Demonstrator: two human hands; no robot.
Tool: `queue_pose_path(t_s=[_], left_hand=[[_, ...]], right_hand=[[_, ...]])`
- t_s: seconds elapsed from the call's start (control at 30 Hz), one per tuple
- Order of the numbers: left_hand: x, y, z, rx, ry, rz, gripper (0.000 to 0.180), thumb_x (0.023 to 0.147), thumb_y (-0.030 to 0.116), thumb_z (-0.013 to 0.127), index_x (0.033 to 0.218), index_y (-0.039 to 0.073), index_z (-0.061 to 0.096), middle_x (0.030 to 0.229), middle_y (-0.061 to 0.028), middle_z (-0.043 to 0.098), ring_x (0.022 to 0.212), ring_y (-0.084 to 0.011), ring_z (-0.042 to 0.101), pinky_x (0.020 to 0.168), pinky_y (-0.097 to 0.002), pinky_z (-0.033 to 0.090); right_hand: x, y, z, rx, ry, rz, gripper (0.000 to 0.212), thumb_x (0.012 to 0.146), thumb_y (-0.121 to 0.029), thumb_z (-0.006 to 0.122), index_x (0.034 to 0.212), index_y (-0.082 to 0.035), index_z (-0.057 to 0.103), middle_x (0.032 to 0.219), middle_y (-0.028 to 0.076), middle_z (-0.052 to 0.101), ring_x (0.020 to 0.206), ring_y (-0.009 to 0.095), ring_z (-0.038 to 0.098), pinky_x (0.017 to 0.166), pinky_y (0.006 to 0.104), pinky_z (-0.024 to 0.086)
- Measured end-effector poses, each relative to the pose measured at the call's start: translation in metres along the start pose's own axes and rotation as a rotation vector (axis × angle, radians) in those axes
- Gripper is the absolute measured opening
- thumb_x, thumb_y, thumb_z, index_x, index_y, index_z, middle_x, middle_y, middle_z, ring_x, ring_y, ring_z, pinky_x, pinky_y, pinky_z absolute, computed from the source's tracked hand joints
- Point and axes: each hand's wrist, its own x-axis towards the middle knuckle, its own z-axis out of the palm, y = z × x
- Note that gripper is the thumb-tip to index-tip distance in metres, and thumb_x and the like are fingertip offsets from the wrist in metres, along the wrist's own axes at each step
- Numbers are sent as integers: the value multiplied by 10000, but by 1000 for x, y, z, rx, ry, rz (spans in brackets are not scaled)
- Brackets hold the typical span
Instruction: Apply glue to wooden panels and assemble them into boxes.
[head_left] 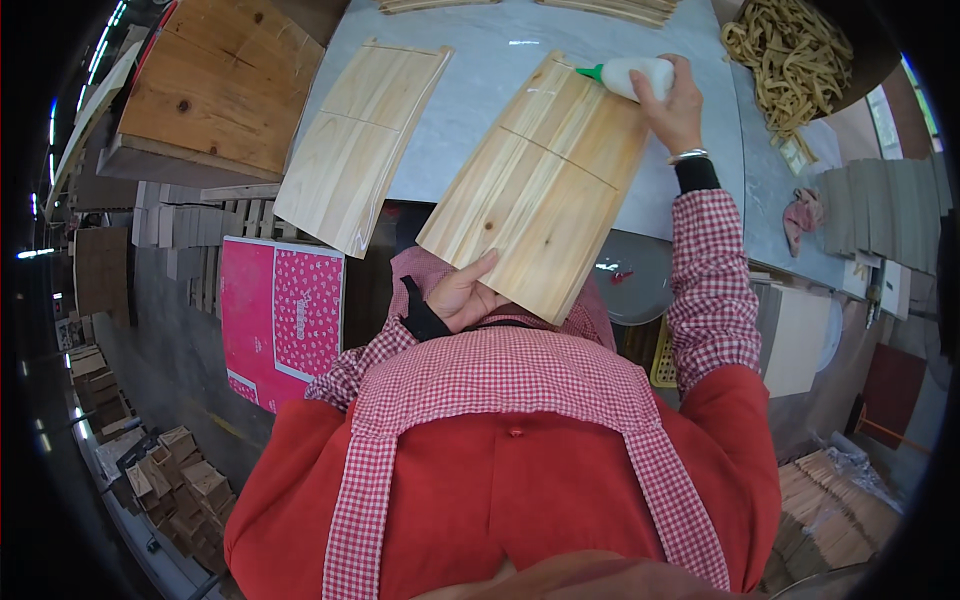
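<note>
A pale wooden panel (540,190) with a groove across it lies tilted over the table's near edge, its near end close to my body. My left hand (466,294) grips that near end, thumb on top and the other fingers partly hidden underneath. My right hand (676,108) is wrapped round a white squeeze bottle (637,77) with a green nozzle. The bottle lies almost level, its tip pointing left over the panel's far end. Shiny wet-looking marks show near that corner. To the left, a second similar panel (365,140) overhangs the table edge.
The grey-white table (680,190) carries more wooden pieces (610,8) along its far side. A large wooden box (215,85) stands at the left, above a pink carton (283,315). At the far right are a container of tan strips (790,60) and a pinkish cloth (801,215).
</note>
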Motion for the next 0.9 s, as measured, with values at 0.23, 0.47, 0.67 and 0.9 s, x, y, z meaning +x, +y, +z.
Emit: queue_pose_path(t_s=[0.23,0.47,0.67,0.9], left_hand=[[-4,0,0,0,-40,10,526,980,187,500,1421,17,269,1423,-177,399,1319,-301,406,1107,-489,334],[-9,-6,-13,-40,-33,18,505,984,179,492,1413,16,281,1414,-174,410,1313,-295,416,1102,-482,343],[1,-8,-19,-59,-33,31,474,979,158,502,1394,23,317,1394,-167,438,1288,-288,447,1088,-493,360],[-2,-11,-18,-69,-34,25,471,970,142,517,1387,28,332,1379,-163,455,1271,-284,466,1078,-500,371]], right_hand=[[-29,0,-82,-150,-1,-11,410,779,-273,743,1051,-31,555,869,182,659,780,307,662,693,372,519],[-86,-33,-50,62,93,255,423,773,-262,759,1046,-6,561,892,156,648,783,258,642,712,345,509],[-106,-81,16,244,32,198,425,767,-260,764,1039,-5,561,906,151,641,802,259,638,720,349,508],[-107,-87,16,196,-44,173,420,759,-255,766,1030,-12,557,900,159,638,801,257,641,721,351,510]])
